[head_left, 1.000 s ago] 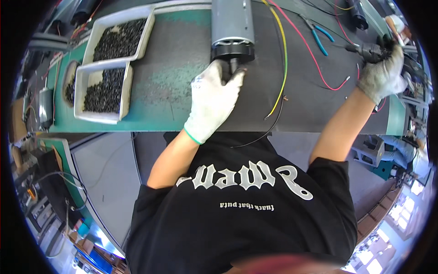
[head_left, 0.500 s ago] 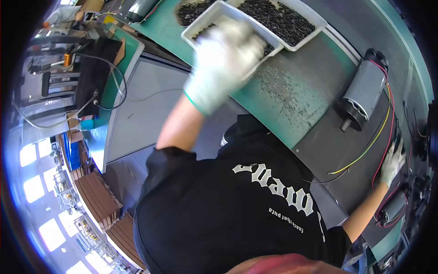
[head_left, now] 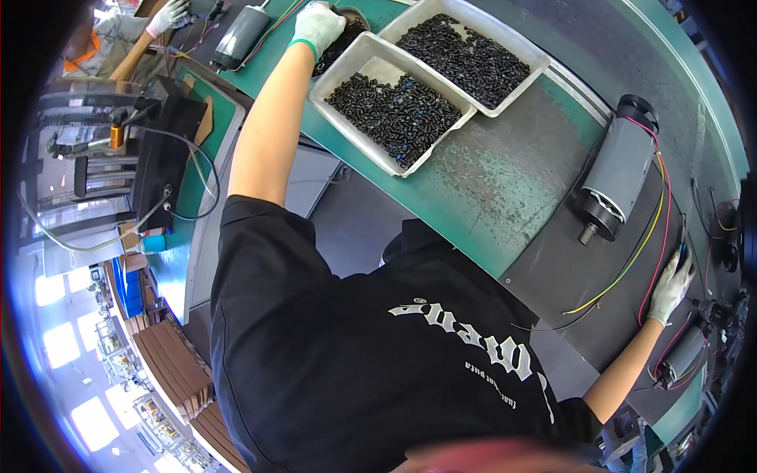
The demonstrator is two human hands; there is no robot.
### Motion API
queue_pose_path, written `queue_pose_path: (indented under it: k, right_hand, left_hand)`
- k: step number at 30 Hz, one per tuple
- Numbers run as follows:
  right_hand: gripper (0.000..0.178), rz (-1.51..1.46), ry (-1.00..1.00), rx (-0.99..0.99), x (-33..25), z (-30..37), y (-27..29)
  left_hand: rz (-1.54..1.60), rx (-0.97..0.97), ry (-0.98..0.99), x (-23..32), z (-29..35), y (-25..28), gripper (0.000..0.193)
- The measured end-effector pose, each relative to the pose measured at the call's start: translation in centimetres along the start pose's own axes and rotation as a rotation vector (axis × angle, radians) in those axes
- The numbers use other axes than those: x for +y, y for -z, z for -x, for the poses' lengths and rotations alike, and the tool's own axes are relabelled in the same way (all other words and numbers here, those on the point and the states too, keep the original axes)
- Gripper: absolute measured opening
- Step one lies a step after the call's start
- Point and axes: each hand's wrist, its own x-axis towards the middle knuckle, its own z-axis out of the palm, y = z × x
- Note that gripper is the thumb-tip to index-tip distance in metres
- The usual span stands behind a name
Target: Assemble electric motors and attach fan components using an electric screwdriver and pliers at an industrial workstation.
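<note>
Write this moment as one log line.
left white-gloved hand at round dish of small black pieces | right white-gloved hand at blue-handled tool | grey cylindrical motor lying

Co-worker: an arm point(head_left: 134, 59) reaches in at upper left, near a spare grey motor point(head_left: 241, 37).
Lower-right motor: another grey cylinder point(head_left: 683, 355) lies ringed by a red wire.
Desk surface: green point(head_left: 490, 183), scuffed in worn dark patches.
Side desk: green-topped point(head_left: 177, 260), at left, carrying a black block point(head_left: 167, 118) with a looping dark cable point(head_left: 214, 183) beside it.
Orange cylinder: upright point(head_left: 117, 135), left of the block.
Blue bin: at lower left point(head_left: 128, 285), above stacked brown cartons point(head_left: 167, 359).
Windows: bright panes point(head_left: 61, 344) beyond the cartons.
</note>
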Motion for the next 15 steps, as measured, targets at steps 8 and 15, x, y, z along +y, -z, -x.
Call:
queue_pose_path:
  k: [8, 15]
  right_hand:
    - [0.05, 0.03, -0.014, 0.009, -0.4, 0.2, 0.2]
    - [0.048, 0.098, -0.009, 0.038, 0.3, 0.2, -0.4]
  left_hand:
    - [-0.261, -0.1, -0.066, 0.1, -0.8, -1.2, 0.038]
    - [-0.584, -0.279, -0.312, -2.0, -3.6, -2.6, 0.033]
